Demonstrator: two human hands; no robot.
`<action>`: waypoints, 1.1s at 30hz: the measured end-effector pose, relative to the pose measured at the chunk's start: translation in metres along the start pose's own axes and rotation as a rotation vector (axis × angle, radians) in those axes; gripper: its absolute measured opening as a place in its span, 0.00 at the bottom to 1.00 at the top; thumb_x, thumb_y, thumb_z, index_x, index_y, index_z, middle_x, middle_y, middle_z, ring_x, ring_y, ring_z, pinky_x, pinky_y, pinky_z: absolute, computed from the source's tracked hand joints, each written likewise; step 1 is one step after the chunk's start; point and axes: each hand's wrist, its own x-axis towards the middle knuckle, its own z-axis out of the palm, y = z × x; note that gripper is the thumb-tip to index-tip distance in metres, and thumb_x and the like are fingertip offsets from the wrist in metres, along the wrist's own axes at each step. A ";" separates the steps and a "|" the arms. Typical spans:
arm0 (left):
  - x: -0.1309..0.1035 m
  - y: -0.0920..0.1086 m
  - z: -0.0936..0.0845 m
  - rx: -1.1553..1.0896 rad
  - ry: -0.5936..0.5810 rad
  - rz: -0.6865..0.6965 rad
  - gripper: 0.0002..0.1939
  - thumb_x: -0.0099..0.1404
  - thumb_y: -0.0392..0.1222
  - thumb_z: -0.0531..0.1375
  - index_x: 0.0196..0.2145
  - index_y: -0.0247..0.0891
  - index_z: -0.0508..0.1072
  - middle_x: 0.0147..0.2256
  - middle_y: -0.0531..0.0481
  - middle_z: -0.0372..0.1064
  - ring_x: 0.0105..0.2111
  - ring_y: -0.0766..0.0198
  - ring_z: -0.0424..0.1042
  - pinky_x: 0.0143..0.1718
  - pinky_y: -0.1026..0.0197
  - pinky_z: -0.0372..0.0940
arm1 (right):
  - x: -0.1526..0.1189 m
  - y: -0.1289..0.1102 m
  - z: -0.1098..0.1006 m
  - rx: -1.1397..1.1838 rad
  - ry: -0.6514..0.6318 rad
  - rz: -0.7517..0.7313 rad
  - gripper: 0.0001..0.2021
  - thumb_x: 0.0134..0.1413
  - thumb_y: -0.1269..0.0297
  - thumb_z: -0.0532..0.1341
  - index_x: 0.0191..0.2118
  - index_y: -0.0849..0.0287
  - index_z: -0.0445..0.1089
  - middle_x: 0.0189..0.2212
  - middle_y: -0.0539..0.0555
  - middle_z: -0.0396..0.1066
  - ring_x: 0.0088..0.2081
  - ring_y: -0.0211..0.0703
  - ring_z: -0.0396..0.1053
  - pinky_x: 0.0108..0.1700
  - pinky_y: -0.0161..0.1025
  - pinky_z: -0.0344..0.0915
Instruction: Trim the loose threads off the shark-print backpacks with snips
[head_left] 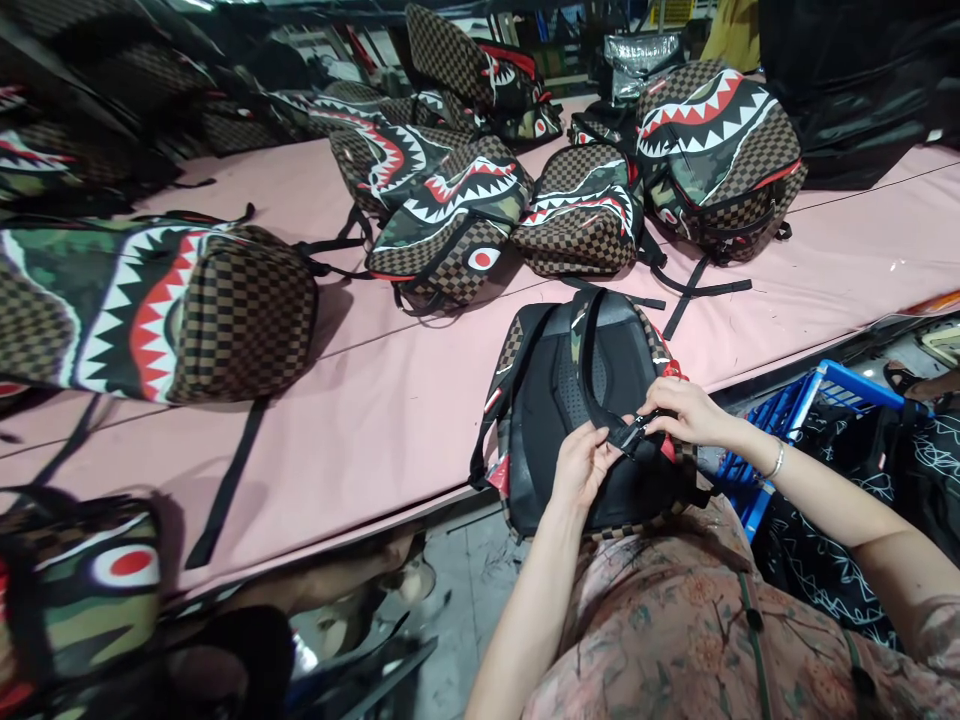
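A backpack [547, 400] with a black padded back panel and brown checkered sides leans at the table's front edge, its back turned up toward me. One shoulder strap [589, 370] curves down the panel to a black buckle [628, 436]. Closed on the strap's lower end, my left hand [583, 465] pinches it just left of the buckle. My right hand [679, 410] grips the black webbing at the buckle's other side, fingers pressed together. Red material [673, 371] shows along the bag's right side, partly behind my right hand.
Several checkered backpacks with shark-mouth prints, such as this one [457, 225], lie across the pink table [397, 430]. A large backpack [157, 310] lies at the left. Right of me stands a blue crate [787, 420] beside black bags with white scribbles [825, 520].
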 end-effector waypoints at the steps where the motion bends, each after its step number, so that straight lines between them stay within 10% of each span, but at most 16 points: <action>1: 0.000 0.000 0.000 0.000 0.000 -0.003 0.08 0.47 0.27 0.61 0.22 0.33 0.64 0.20 0.53 0.70 0.20 0.70 0.70 0.27 0.64 0.70 | 0.001 0.000 0.001 -0.003 -0.006 -0.002 0.10 0.55 0.58 0.57 0.34 0.60 0.69 0.29 0.54 0.66 0.34 0.41 0.63 0.36 0.37 0.61; 6: 0.001 -0.002 -0.002 -0.002 0.007 0.007 0.07 0.48 0.26 0.60 0.23 0.33 0.65 0.20 0.53 0.69 0.19 0.69 0.70 0.26 0.64 0.70 | 0.001 0.002 0.007 0.026 0.008 0.062 0.09 0.54 0.59 0.58 0.31 0.60 0.69 0.28 0.53 0.65 0.33 0.40 0.63 0.37 0.38 0.59; 11: 0.009 0.007 -0.013 0.025 -0.002 0.085 0.05 0.51 0.28 0.59 0.29 0.30 0.68 0.32 0.39 0.74 0.34 0.58 0.74 0.35 0.59 0.70 | -0.010 0.006 0.024 0.435 0.144 0.464 0.09 0.48 0.62 0.60 0.36 0.60 0.67 0.30 0.51 0.66 0.32 0.38 0.64 0.35 0.36 0.60; 16: 0.023 0.015 -0.017 0.094 -0.044 0.166 0.09 0.52 0.32 0.59 0.34 0.30 0.68 0.38 0.36 0.73 0.39 0.55 0.73 0.41 0.54 0.68 | -0.017 0.001 0.052 0.786 -0.003 0.724 0.15 0.37 0.59 0.65 0.33 0.62 0.69 0.24 0.47 0.64 0.26 0.34 0.61 0.31 0.33 0.57; 22: 0.014 0.001 -0.018 0.729 0.351 0.566 0.18 0.52 0.40 0.62 0.42 0.36 0.70 0.43 0.42 0.68 0.39 0.61 0.70 0.42 0.57 0.65 | -0.016 -0.002 0.077 0.788 0.188 0.900 0.17 0.33 0.53 0.66 0.23 0.62 0.65 0.15 0.42 0.54 0.19 0.29 0.50 0.22 0.30 0.48; 25: -0.002 -0.008 -0.017 1.077 0.333 0.743 0.09 0.53 0.43 0.62 0.34 0.40 0.75 0.34 0.47 0.70 0.34 0.63 0.68 0.40 0.60 0.62 | -0.017 -0.002 0.087 0.742 0.273 0.877 0.17 0.31 0.53 0.66 0.23 0.61 0.65 0.16 0.43 0.58 0.20 0.30 0.54 0.23 0.31 0.52; 33: 0.003 -0.007 -0.016 0.880 0.081 0.362 0.05 0.41 0.35 0.67 0.19 0.41 0.75 0.20 0.52 0.69 0.22 0.66 0.63 0.25 0.67 0.55 | -0.031 -0.002 0.097 0.644 0.238 0.776 0.11 0.36 0.61 0.65 0.26 0.61 0.67 0.21 0.48 0.66 0.24 0.35 0.62 0.28 0.34 0.58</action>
